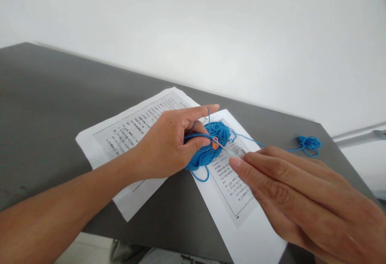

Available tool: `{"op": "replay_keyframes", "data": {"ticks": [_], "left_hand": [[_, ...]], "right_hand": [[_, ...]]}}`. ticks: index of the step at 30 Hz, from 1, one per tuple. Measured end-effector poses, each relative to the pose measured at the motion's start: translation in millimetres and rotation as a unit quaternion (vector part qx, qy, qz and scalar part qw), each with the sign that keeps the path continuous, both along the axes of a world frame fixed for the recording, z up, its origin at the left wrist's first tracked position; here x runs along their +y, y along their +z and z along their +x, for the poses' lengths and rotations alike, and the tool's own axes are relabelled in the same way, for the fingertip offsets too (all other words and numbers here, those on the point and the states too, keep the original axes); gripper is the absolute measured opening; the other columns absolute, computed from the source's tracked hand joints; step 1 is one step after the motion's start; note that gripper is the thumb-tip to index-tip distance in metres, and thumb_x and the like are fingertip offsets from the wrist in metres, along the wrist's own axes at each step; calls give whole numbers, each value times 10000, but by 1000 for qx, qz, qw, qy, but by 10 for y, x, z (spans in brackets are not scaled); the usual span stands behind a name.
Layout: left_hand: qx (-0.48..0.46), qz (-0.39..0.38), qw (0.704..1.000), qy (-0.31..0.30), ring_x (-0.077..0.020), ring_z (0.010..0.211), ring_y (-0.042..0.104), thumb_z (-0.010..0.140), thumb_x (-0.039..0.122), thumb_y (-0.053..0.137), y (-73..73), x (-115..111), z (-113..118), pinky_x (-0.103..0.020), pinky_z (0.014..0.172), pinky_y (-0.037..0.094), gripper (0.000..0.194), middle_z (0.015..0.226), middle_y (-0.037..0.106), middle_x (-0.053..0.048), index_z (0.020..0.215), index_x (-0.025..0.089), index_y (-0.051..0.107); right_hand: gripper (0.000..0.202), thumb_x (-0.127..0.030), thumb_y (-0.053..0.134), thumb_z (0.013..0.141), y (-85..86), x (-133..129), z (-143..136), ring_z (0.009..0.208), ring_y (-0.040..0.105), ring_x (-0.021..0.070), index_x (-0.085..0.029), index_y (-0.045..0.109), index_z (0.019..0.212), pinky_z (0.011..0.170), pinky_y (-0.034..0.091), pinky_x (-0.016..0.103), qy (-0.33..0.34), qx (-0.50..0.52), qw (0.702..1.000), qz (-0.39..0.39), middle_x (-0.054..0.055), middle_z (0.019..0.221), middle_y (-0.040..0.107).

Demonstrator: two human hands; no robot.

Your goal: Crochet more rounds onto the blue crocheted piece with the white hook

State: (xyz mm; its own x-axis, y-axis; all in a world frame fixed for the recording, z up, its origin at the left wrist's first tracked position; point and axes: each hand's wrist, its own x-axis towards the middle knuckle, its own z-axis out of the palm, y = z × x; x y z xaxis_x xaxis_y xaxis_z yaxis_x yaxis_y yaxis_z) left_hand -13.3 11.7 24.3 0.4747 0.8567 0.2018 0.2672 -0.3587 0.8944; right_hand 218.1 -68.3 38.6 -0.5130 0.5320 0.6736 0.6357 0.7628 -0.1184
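Note:
Between thumb and fingers, my left hand (171,143) pinches a strip of blue crochet work (197,136). A strand of blue yarn (208,115) loops over its outstretched index finger. My right hand (301,195) grips a crochet hook (221,146) by its pale handle, and the thin metal shaft reaches the edge of the crochet work. The hook's tip is too small to make out. An orange stitch marker (215,142) hangs at that edge. Just behind and below lies a blue yarn ball (208,155), partly covered by my left hand.
Two printed sheets lie on the grey table (60,83): a left sheet (104,143) and a right sheet (241,232). A small blue yarn tangle (309,143) sits near the right edge, joined by a strand. A white wall (211,35) rises behind the table.

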Motion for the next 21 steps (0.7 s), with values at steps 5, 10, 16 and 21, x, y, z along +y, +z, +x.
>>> {"op": "replay_keyframes", "data": {"ticks": [5,10,16,21], "left_hand": [[-30,-38,997,-59,-151,743,767,866,104,675,4,1,-12,-225,677,590,623,869,837,-26,1483,133,594],[-60,-84,990,-93,-159,773,783,845,95,705,0,6,-21,-213,692,612,622,855,835,-30,1460,107,610],[-93,-118,980,-133,-182,761,794,858,98,708,-21,6,-48,-236,684,627,576,866,840,-57,1430,119,645],[-95,-133,978,-128,-187,736,791,846,123,742,6,-9,-53,-226,645,616,539,859,843,-68,1383,116,690]], "right_hand": [[322,-57,694,896,-18,32,96,785,793,228,-206,812,1156,720,692,346,6,31,999,-13,75,1015,830],[398,-33,749,821,36,55,60,680,755,211,-257,831,1140,516,635,323,13,160,981,-110,48,864,809],[372,-16,748,827,83,86,37,542,666,155,-238,844,1109,384,508,283,59,236,949,-203,36,729,750],[307,-52,735,867,11,88,51,502,645,166,-236,852,1083,327,446,293,59,306,918,-246,72,753,774]]}}
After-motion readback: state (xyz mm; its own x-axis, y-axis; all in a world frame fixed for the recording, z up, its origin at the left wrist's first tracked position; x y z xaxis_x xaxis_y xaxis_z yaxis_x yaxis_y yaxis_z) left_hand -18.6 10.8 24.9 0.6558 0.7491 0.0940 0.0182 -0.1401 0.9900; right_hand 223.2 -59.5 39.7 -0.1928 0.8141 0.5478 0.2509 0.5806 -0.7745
